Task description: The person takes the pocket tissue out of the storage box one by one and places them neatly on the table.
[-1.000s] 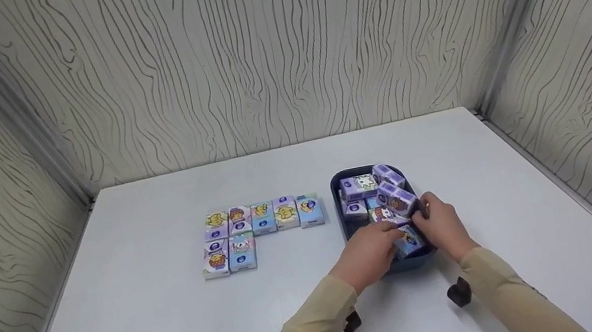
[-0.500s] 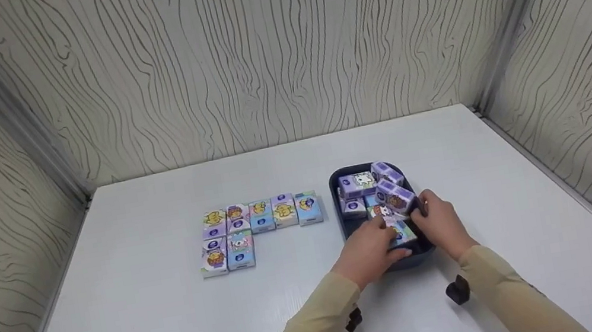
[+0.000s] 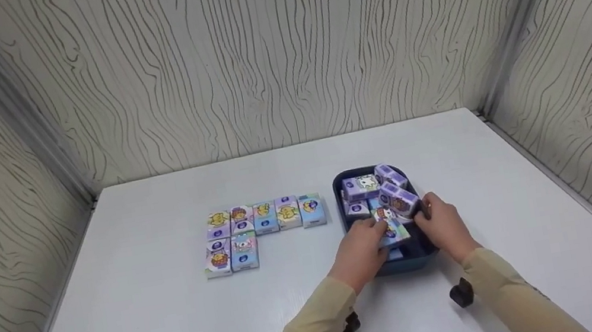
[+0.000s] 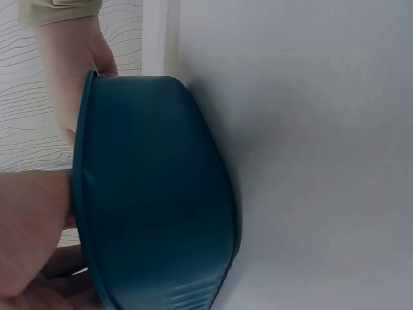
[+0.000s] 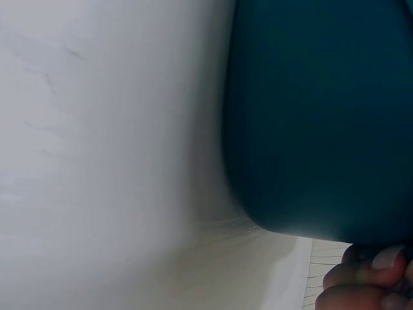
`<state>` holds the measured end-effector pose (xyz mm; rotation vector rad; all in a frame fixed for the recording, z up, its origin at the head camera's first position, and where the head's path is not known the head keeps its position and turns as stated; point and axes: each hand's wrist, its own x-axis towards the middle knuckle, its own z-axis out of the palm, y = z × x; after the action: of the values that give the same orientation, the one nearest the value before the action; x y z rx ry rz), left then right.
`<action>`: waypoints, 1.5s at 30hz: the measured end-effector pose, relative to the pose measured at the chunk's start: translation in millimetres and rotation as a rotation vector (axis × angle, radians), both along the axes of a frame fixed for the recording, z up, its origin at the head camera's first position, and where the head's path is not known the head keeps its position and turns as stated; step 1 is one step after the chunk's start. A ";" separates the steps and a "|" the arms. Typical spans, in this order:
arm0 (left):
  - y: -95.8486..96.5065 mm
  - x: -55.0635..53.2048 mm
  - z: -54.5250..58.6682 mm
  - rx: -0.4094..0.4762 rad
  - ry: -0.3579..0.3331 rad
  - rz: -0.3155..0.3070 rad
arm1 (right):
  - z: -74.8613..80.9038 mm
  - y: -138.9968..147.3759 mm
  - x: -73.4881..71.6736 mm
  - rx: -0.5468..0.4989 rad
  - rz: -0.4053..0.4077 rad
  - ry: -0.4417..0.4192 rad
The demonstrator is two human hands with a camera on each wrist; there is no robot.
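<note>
A dark teal bin (image 3: 409, 266) stands on the white table, heaped with small cartoon-printed tissue packs. My left hand (image 3: 359, 251) reaches over its near left rim and pinches a blue-green tissue pack (image 3: 396, 232) with thumb on top. At the opposite side, my right hand (image 3: 446, 228) grips the bin's right rim. Its curled fingers (image 5: 361, 278) show beneath the bin's edge in the right wrist view. A purple tissue pack (image 3: 398, 200) leans tilted beside the right thumb. From the left wrist, the bin's outer wall (image 4: 155, 181) hides the pinched pack.
Left of the bin, several tissue packs lie flat in two touching rows: a longer back row (image 3: 265, 217) and a front row with a purple pack (image 3: 218, 258) and a blue one (image 3: 244, 251). Wood-patterned panels (image 3: 266, 57) enclose the table's back and sides.
The blue-green pack in the bin's near end has turned flat and shifted left with my left hand, uncovering another blue pack below. My right hand stays at the rim.
</note>
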<state>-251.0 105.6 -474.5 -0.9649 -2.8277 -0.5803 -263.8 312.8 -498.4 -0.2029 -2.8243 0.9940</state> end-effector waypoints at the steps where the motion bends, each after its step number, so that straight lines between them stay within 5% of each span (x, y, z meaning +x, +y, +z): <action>1: -1.8 1.0 0.6 0.017 0.004 0.005 | -0.3 -0.4 0.2 -0.001 0.001 -0.002; 9: -31.0 4.3 11.3 0.235 -0.023 0.125 | -1.4 -3.2 1.2 0.003 0.011 0.017; 15: -68.0 -3.5 17.8 0.346 -0.037 0.255 | -1.1 -3.4 0.9 0.015 0.004 0.026; 22: -108.1 -6.8 -2.2 0.217 -0.099 0.420 | -1.8 -3.0 0.6 0.003 0.011 0.000; 28: -122.1 -6.6 -22.3 0.027 -0.085 0.503 | 0.4 0.7 0.5 0.018 0.009 -0.003; 33: -124.2 -1.4 -25.4 -0.099 -0.072 0.463 | 0.1 0.8 1.0 0.004 0.004 -0.007; 39: -120.1 7.9 -27.4 -0.237 0.082 0.315 | -0.4 0.9 2.5 0.017 0.001 -0.012; 45: -121.9 -5.0 -27.9 -0.252 0.186 0.307 | 1.6 1.1 1.3 0.034 0.013 0.023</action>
<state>-256.1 -16.2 -502.4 -0.5587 -2.8394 -0.0963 -262.5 313.9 -496.9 -0.1680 -2.8229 0.9442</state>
